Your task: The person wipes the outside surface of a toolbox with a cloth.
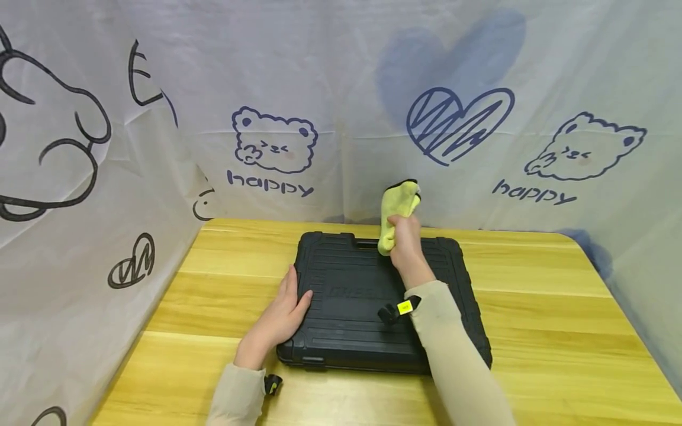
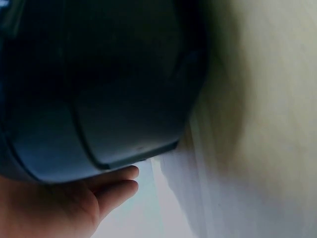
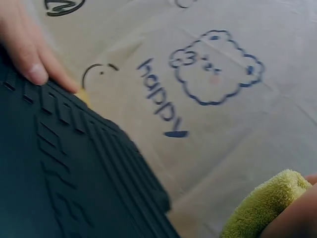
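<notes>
A black plastic carrying case (image 1: 346,322) with ribs and raised lettering lies flat on the table. Against its left side rests my left hand (image 1: 278,315), fingers straight along the edge and thumb on the lid. The left wrist view shows two fingers of that hand (image 2: 64,210) beside the dark case wall (image 2: 129,109). My right hand (image 1: 408,244) grips a folded yellow-green cloth (image 1: 398,203) with a dark hem, above the far edge of the case near its handle (image 1: 366,243). Fuzzy pile shows on the cloth (image 3: 265,206) in the right wrist view.
The wooden table (image 1: 554,319) extends on both sides of the case. A pale curtain (image 1: 351,77) printed with bears, hearts and "happy" hangs behind and at the sides. Black wrist straps (image 1: 394,312) with small yellow labels sit at both cuffs.
</notes>
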`<state>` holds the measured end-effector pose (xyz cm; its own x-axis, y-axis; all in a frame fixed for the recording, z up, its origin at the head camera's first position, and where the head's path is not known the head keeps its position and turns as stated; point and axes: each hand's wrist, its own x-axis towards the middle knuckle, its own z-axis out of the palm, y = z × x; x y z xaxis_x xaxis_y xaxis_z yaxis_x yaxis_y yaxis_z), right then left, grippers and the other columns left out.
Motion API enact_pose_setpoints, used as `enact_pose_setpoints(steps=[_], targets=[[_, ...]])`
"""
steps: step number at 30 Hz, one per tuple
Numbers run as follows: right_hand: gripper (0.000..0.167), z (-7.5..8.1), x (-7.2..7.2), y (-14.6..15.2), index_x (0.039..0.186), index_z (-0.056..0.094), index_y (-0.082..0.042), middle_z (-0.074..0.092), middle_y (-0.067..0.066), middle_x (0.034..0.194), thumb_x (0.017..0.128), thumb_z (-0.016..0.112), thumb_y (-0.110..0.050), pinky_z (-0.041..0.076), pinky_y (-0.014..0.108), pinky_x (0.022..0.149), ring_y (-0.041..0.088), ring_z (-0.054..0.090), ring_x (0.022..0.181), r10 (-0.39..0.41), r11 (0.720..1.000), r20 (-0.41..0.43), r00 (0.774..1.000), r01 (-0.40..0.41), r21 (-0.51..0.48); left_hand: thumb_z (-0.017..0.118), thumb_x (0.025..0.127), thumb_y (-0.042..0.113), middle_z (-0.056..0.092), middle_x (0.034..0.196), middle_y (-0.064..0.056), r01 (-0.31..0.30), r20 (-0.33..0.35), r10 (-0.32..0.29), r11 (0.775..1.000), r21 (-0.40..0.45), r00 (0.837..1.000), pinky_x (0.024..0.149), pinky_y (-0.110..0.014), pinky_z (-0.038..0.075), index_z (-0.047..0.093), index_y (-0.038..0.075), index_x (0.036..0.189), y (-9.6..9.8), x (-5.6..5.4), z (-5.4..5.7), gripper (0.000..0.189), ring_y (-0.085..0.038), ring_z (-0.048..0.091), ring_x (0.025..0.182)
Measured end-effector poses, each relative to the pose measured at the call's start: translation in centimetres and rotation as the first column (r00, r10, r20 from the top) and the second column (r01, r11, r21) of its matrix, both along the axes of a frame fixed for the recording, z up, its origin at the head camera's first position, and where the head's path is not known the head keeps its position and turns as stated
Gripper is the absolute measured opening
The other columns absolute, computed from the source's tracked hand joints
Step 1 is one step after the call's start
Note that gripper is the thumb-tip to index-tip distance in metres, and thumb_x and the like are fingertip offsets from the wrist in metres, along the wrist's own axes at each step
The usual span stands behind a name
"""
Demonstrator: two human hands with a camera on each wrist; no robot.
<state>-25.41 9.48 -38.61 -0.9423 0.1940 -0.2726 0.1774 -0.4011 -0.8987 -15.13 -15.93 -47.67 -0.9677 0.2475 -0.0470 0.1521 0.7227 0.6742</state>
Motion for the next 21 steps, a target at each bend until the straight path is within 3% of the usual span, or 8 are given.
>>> enact_pose_setpoints(steps=[6,8,10,12,15,18,19,21], targets=[[0.047,-1.0,-0.7,-4.4,0.145,0.044,-0.002,0.049,0.017,0.139,0.097,0.048,-0.001,0.041,0.042,0.102,0.032,0.049,0.124,0.147,0.974,-0.004,0.989,-0.144,0.177,0.034,0.108,0.041,-0.006,0.163,-0.023,-0.002,0.017,0.002,1.0,0.008,1.0,0.118,-0.051,0.018,-0.013,0.001,0.156,-0.2,0.1,0.0,0.078,-0.035,0.005,0.15],[0.046,-1.4,-0.9,-5.9,0.141,0.05,-0.002,0.054,0.018,0.135,0.095,0.05,-0.001,0.043,0.042,0.098,0.031,0.052,0.119,0.21,0.942,-0.002,0.978,-0.202,0.269,0.034,0.108,0.042,-0.006,0.163,-0.023,0.0,0.018,0.0,1.0,0.011,1.0,0.118,-0.052,0.018,-0.013,0.001,0.156,-0.3,0.1,0.0,0.078,-0.036,0.005,0.15],[0.045,-1.9,-0.9,-7.1,0.138,0.054,-0.001,0.057,0.017,0.13,0.092,0.052,0.0,0.045,0.04,0.092,0.03,0.054,0.111,0.284,0.89,-0.005,0.959,-0.261,0.373,0.034,0.108,0.042,-0.006,0.163,-0.023,0.003,0.017,-0.004,1.0,0.011,1.0,0.117,-0.052,0.019,-0.013,0.001,0.156,-0.2,0.1,0.0,0.079,-0.036,0.006,0.15],[0.044,-2.4,-0.7,-8.0,0.133,0.059,-0.002,0.061,0.017,0.123,0.09,0.053,0.002,0.044,0.038,0.086,0.028,0.055,0.102,0.37,0.812,-0.009,0.929,-0.318,0.489,0.034,0.108,0.043,-0.005,0.163,-0.023,0.005,0.019,-0.005,1.0,0.008,1.0,0.117,-0.052,0.02,-0.013,0.001,0.156,-0.2,0.0,0.0,0.079,-0.036,0.007,0.15],[0.043,-3.2,-0.3,-8.7,0.13,0.062,-0.004,0.062,0.016,0.118,0.088,0.053,0.002,0.042,0.038,0.082,0.029,0.054,0.096,0.507,0.651,0.008,0.862,-0.39,0.651,0.034,0.108,0.042,-0.004,0.163,-0.023,0.009,0.024,-0.009,1.0,0.014,1.0,0.117,-0.052,0.021,-0.011,0.001,0.156,0.0,0.0,-0.1,0.079,-0.035,0.008,0.149],[0.052,-3.4,0.2,-8.9,0.141,0.056,-0.006,0.056,0.016,0.137,0.09,0.052,0.001,0.041,0.039,0.101,0.029,0.053,0.122,0.631,0.488,0.055,0.774,-0.451,0.748,0.035,0.108,0.039,-0.004,0.163,-0.025,0.01,0.021,-0.01,1.0,0.02,1.0,0.117,-0.051,0.022,-0.011,-0.001,0.156,0.1,-0.2,-0.1,0.078,-0.036,0.008,0.149],[0.056,-3.4,0.4,-8.8,0.145,0.051,-0.006,0.05,0.016,0.145,0.09,0.051,0.0,0.037,0.041,0.108,0.029,0.047,0.132,0.662,0.444,0.075,0.746,-0.471,0.762,0.035,0.108,0.039,-0.004,0.163,-0.025,0.008,0.02,-0.008,1.0,0.021,1.0,0.117,-0.051,0.022,-0.011,-0.002,0.156,0.1,-0.2,-0.1,0.078,-0.036,0.009,0.149],[0.062,-3.2,0.5,-8.6,0.151,0.041,-0.007,0.035,0.014,0.157,0.091,0.05,-0.001,0.026,0.043,0.116,0.029,0.031,0.145,0.707,0.39,0.108,0.699,-0.513,0.765,0.036,0.108,0.037,-0.003,0.163,-0.026,0.004,0.013,-0.005,1.0,0.021,1.0,0.117,-0.052,0.022,-0.01,-0.003,0.156,0.0,-0.3,-0.1,0.077,-0.036,0.009,0.149]])
